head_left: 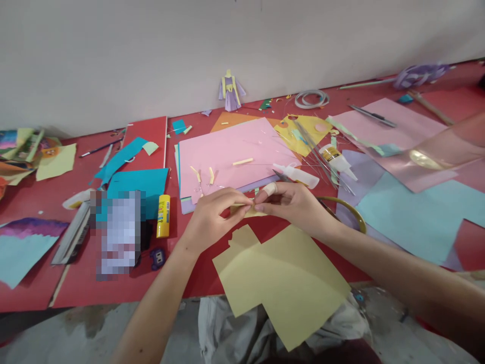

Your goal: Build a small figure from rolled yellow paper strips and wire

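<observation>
My left hand (216,218) and my right hand (292,208) meet over the front of the red table, fingertips pinched together. Between them is a small piece of pale yellow paper (259,212), partly hidden by the fingers. A whitish wrap circles one finger of my right hand. Below the hands, a large cut sheet of pale yellow paper (288,283) hangs past the table edge over my lap. Scissors (358,215) lie beneath my right wrist, their blade tips showing beyond the hand. Small yellow paper strips (242,162) rest on the pink sheet (227,146) ahead.
A yellow glue stick (163,216) stands left, beside teal paper (151,184) and a blurred-out object (119,235). Glue bottles (335,157), thin wires (308,136) and a utility knife (373,115) lie right. A paper figure in a purple robe (230,92) leans against the wall.
</observation>
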Action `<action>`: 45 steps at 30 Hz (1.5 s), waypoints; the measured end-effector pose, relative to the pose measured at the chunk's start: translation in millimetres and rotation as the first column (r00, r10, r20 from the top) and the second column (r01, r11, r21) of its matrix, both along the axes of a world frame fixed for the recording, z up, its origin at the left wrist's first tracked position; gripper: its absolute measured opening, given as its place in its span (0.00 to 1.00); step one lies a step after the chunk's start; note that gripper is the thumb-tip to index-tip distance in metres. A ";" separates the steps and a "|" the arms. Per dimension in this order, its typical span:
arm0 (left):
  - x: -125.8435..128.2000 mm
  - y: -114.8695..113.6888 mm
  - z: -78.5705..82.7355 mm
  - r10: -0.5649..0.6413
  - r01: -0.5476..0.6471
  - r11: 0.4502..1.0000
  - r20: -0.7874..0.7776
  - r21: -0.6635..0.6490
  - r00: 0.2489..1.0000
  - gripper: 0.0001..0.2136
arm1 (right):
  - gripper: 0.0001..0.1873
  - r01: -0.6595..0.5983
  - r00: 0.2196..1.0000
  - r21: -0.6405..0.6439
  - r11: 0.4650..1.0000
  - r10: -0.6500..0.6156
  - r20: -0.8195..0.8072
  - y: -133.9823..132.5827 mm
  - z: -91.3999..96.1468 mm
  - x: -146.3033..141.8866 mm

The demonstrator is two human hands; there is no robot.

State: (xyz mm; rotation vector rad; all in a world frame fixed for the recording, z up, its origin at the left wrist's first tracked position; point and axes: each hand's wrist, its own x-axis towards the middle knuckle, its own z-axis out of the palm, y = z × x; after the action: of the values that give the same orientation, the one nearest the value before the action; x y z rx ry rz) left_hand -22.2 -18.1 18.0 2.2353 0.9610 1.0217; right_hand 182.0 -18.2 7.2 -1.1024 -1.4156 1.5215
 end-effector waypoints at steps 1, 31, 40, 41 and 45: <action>0.2 -0.2 0.3 -0.001 0.001 1.000 0.001 0.005 1.000 0.04 | 0.12 -0.002 1.000 -0.006 1.000 0.002 -0.002 -0.3 0.5 0.1; 1.1 -0.6 -1.4 0.054 -0.053 0.997 0.010 -0.060 0.998 0.04 | 0.14 -0.007 1.000 0.007 1.000 0.007 -0.015 0.0 3.1 -1.0; 1.8 -2.1 4.1 0.054 -0.047 0.989 0.047 -0.141 0.997 0.04 | 0.13 -0.059 0.996 -0.061 0.996 0.055 -0.067 -1.7 6.4 -0.7; 1.7 -2.0 4.1 0.057 -0.049 0.987 0.048 -0.151 0.997 0.03 | 0.13 -0.056 0.996 -0.061 0.997 0.052 -0.071 -1.7 6.5 -0.6; 1.4 -1.7 2.6 0.074 -0.065 0.977 0.040 -0.202 0.996 0.03 | 0.13 -0.036 0.999 -0.039 0.999 0.035 -0.035 -1.4 5.8 0.1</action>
State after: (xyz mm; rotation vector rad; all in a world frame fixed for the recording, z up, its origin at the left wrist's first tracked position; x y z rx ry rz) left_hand -20.8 -19.8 20.6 2.0165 1.0782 0.9574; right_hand 182.1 -19.6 13.0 -1.0755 -1.3940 1.5928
